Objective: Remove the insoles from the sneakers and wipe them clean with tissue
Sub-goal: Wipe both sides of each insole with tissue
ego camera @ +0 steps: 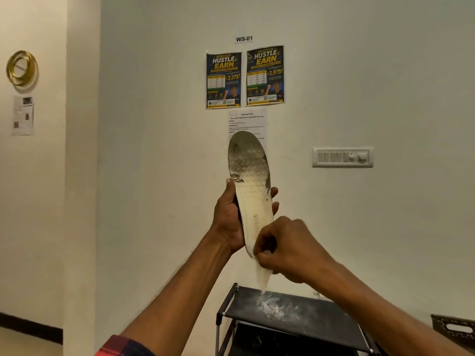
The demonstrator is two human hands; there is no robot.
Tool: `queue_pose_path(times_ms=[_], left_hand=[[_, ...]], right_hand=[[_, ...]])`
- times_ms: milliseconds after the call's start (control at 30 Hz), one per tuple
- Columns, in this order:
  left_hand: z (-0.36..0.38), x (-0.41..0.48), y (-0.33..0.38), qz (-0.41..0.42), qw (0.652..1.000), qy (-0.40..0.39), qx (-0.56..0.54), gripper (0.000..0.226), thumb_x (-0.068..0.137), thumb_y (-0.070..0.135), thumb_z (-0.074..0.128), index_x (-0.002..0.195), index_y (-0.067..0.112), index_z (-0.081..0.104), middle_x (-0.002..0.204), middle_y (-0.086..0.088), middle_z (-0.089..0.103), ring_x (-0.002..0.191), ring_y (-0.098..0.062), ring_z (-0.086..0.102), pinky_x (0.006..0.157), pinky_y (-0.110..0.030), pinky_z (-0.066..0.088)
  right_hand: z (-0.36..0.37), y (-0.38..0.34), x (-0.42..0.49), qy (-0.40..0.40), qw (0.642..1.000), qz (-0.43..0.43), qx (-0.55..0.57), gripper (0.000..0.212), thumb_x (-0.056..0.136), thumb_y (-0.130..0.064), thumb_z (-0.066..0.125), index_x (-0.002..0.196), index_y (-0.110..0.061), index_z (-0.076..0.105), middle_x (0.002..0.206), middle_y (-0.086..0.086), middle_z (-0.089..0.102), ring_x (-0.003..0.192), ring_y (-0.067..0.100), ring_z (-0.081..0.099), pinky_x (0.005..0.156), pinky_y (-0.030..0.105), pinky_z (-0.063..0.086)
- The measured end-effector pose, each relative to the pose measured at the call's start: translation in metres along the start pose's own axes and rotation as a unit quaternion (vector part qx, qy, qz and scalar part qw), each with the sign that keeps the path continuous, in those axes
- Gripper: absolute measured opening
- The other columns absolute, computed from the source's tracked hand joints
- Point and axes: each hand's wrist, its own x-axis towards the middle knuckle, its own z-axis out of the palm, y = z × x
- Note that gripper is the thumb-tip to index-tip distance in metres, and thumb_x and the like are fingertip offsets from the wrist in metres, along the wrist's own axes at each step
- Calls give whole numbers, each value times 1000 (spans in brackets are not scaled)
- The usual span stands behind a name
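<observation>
Cream-painted wall (359,73) filled the frame at the station labelled WS-01 (244,38), where we stood over a black shoe rack (308,317) whose top shelf bore a white dusty smear (270,304). Two "Hustle & Earn" posters (223,80) hung side by side above a printed task sheet (246,119), with a switch panel (343,157) to their right and a gold ring ornament (21,68) on the wall at far left.

We held a worn white insole (250,176) upright in the air in front of the task sheet, above the rack. Its toe end pointed up and its greyed, soiled face was turned toward us, the letters "SHION" readable along its lower half. Our left hand (228,217) gripped the insole around its middle, thumb on the left edge and fingertips curling round the right edge. Our right hand (290,247) was closed at the heel end, fingers curled and pinching a white tissue (263,276) against the insole, a loose tail of tissue hanging below the hand. A red plaid sleeve (123,346) showed at the bottom edge.
</observation>
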Motion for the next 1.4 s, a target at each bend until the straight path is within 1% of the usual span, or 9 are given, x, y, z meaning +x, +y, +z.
queue_pose_path(times_ms=[133, 367, 533, 700, 933, 1067, 1167, 1300, 1400], left_hand=[[1, 0, 1, 2, 1000, 5, -16, 76, 102, 69, 30, 140, 11, 60, 135, -20, 59, 112, -32, 67, 91, -43, 58], [-3, 0, -1, 2, 1000, 6, -4, 76, 102, 69, 30, 142, 12, 60, 140, -21, 59, 115, -33, 67, 94, -45, 58], [-1, 3, 0, 9, 1000, 15, -2, 74, 103, 68, 29, 135, 11, 64, 130, -17, 67, 114, -32, 68, 96, -46, 55], [-1, -1, -1, 1, 1000, 11, -15, 72, 103, 67, 31, 136, 13, 64, 133, -17, 65, 117, -33, 67, 93, -46, 59], [1, 1, 1, 4, 1000, 20, -1, 75, 101, 69, 31, 142, 12, 60, 133, -17, 65, 114, -33, 68, 95, -46, 56], [10, 0, -5, -6, 1000, 20, -8, 72, 103, 66, 29, 134, 11, 63, 121, -19, 71, 110, -34, 68, 92, -46, 58], [14, 0, -7, -10, 1000, 18, 3, 72, 104, 66, 30, 136, 11, 62, 128, -21, 68, 120, -37, 63, 101, -48, 53], [6, -2, -4, -2, 1000, 24, 16, 74, 103, 67, 28, 141, 12, 60, 127, -18, 70, 118, -35, 65, 101, -48, 52], [7, -3, -4, -1, 1000, 20, 9, 75, 103, 67, 28, 147, 13, 55, 137, -20, 65, 117, -36, 66, 101, -51, 54]], right_hand=[[-4, 1, 3, 101, 994, -29, -26, 15, 85, -23, 75, 99, -22, 79, 110, -4, 74, 89, 10, 66, 72, 8, 46], [-9, 12, 5, 71, 996, 18, -57, 23, 84, -25, 78, 106, -18, 75, 119, -1, 70, 90, 15, 68, 71, 9, 45], [4, 6, -3, 55, 995, -62, -49, 17, 86, -23, 75, 103, -20, 77, 123, -1, 69, 107, 20, 67, 75, 11, 51], [-14, 19, 8, 131, 989, -8, -68, 8, 88, -23, 73, 93, -17, 76, 102, 2, 74, 78, 11, 65, 68, 7, 44], [-5, 18, 1, 99, 993, -51, -41, 20, 85, -30, 77, 102, -19, 75, 116, 0, 71, 94, 16, 69, 71, 5, 45], [-14, 11, 14, 221, 969, -97, -55, 12, 85, -22, 78, 92, -12, 74, 96, 5, 73, 80, 19, 70, 74, 21, 56], [-11, 2, 15, 188, 973, -131, -31, 10, 85, -17, 77, 95, -15, 78, 95, 1, 75, 77, 9, 66, 75, 14, 53], [-20, 15, 16, 81, 994, -45, -62, 15, 86, -19, 75, 101, -18, 77, 102, -4, 73, 78, 5, 61, 68, 7, 43], [-28, 18, 26, 181, 982, -26, -54, 10, 87, -18, 74, 96, -15, 77, 101, 1, 74, 77, 9, 63, 69, 7, 42]])
